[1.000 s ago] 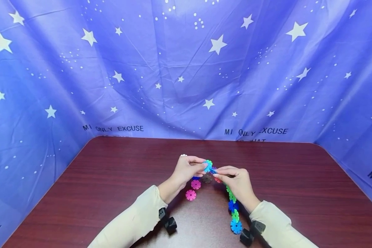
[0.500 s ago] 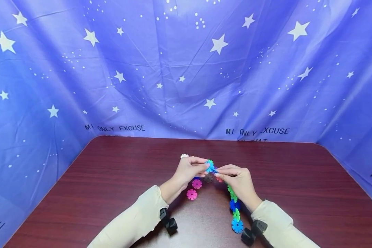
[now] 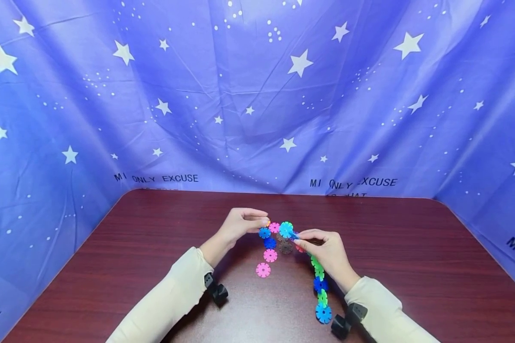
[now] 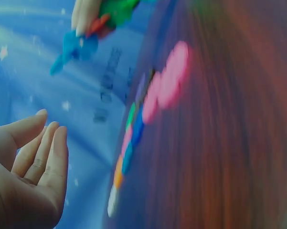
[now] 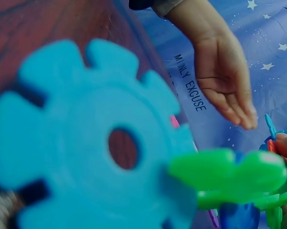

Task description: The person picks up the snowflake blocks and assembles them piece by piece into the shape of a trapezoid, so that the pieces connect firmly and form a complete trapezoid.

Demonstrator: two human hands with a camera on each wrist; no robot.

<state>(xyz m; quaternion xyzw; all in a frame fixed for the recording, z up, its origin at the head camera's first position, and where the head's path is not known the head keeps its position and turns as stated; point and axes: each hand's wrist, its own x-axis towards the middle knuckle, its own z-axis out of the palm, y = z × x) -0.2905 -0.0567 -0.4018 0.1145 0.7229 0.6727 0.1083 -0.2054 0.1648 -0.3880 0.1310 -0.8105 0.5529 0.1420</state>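
My right hand (image 3: 328, 252) pinches a chain of interlocking snowflake discs (image 3: 319, 271) near its far end. Beyond the fingertips a light blue disc (image 3: 286, 229) sticks out, with a dark blue one beside it. Green, blue and green discs run down the chain to a light blue end disc (image 3: 324, 313), which looms large in the right wrist view. My left hand (image 3: 236, 228) holds nothing; its fingers are slightly bent and apart from the chain, as the left wrist view shows (image 4: 38, 176). The right fingers hide part of the chain.
Several loose discs lie on the dark red table (image 3: 176, 305) between the hands: two pink discs at the front, a dark blue disc (image 3: 270, 243), a brown disc (image 3: 285, 247), and a white disc (image 4: 112, 202) farther off. A star-printed curtain (image 3: 223, 95) hangs behind.
My left hand has let go of the light blue disc and moved left, uncovering loose discs on the table. The right hand stays nearly in place, still pinching the chain.
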